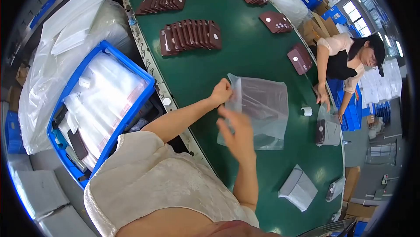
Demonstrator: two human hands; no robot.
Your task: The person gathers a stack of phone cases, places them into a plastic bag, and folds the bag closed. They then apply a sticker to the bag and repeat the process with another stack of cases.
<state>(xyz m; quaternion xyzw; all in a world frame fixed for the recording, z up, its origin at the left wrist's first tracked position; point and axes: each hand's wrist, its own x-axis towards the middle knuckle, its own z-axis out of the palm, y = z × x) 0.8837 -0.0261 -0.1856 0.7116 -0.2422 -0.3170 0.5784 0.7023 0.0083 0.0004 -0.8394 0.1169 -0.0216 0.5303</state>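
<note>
A clear plastic bag [267, 125] lies on the green table [197, 73], with a dark red-brown flat item [262, 99] showing through its upper part. My left hand [222, 92] is closed at the bag's upper left edge, its fingertips pinching the plastic. Over the bag's left side is my right hand [238, 134], blurred by motion, with thumb and fingers apart and nothing visible in them. A white roll [306, 111] sits to the right of the bag. Further down the table is a wrapped packet [299, 188].
Rows of dark red-brown pieces [190, 36] stand at the table's far side. A blue crate [151, 81] of plastic bags is at the left. Across the table, a co-worker [345, 57] handles another bagged packet [328, 130]. More packets lie along the right edge.
</note>
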